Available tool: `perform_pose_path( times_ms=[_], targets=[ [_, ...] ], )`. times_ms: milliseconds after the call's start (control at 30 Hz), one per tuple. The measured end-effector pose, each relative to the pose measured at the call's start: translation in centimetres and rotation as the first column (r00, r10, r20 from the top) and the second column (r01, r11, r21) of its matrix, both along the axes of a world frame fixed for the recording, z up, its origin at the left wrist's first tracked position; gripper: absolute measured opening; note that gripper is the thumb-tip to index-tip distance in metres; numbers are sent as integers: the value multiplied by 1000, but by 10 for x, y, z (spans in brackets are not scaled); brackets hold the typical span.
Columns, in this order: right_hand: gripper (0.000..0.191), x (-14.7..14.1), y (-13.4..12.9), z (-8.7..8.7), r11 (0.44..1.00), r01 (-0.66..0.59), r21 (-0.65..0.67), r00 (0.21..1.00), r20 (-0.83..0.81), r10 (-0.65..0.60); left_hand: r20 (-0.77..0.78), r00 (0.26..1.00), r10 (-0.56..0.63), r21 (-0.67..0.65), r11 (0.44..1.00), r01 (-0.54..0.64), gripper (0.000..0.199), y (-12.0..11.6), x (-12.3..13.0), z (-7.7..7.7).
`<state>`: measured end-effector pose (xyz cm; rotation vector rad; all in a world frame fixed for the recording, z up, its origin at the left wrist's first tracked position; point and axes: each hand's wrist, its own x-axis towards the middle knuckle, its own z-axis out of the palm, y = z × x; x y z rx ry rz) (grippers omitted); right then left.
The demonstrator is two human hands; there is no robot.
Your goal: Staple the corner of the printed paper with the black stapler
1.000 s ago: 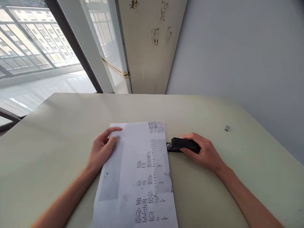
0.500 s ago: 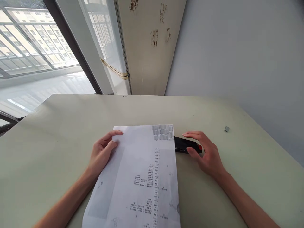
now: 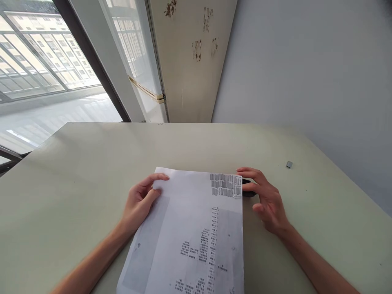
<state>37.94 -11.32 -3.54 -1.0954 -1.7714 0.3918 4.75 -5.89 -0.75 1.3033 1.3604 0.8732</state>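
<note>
My left hand (image 3: 141,200) pinches the upper left edge of the printed paper (image 3: 190,212), thumb on top. Dense rows of short dark marks cover the paper's top right corner, with lines of small print below. A black stapler (image 3: 249,191) lies mostly hidden under that corner; only its end sticks out on the right. Around this end is my right hand (image 3: 269,202), fingers apart and thumb held away. Its fingertips are at the paper's right edge; whether they touch the stapler or paper I cannot tell.
A small grey piece (image 3: 289,164), perhaps a strip of staples, lies on the pale table (image 3: 92,163) to the right. Beyond the table stand a stained cream panel (image 3: 190,81), a grey wall (image 3: 300,61) and, at left, a window (image 3: 45,61).
My left hand has moved the paper right and slightly toward me, covering more of the stapler. My right hand's fingers have come to the paper's edge. The stapler's red end no longer shows.
</note>
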Motion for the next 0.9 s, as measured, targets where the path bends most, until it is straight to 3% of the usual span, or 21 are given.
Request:
perform_pose_path(
  times_ms=[100, 300, 667, 900],
  targets=[
    [48, -3, 1, -1, 1000, -28, 14, 999, 18, 27, -46, 999, -9, 27, 1000, 10, 30, 0, 1, -1],
    [26, -5, 2, -1, 999, -47, 20, 999, 17, 47, -86, 996, -27, 95, 995, 35, 32, 0, 3, -1],
    [9, -8, 1, 0, 1000, 21, -13, 997, 71, -20, -44, 998, -44, 25, 999, 45, 33, 0, 5, -1],
    [23, -10, 4, -2, 997, 74, 15, 994, 75, -75, -76, 995, -60, 55, 996, 65, 31, 0, 5, -1]
  ],
)
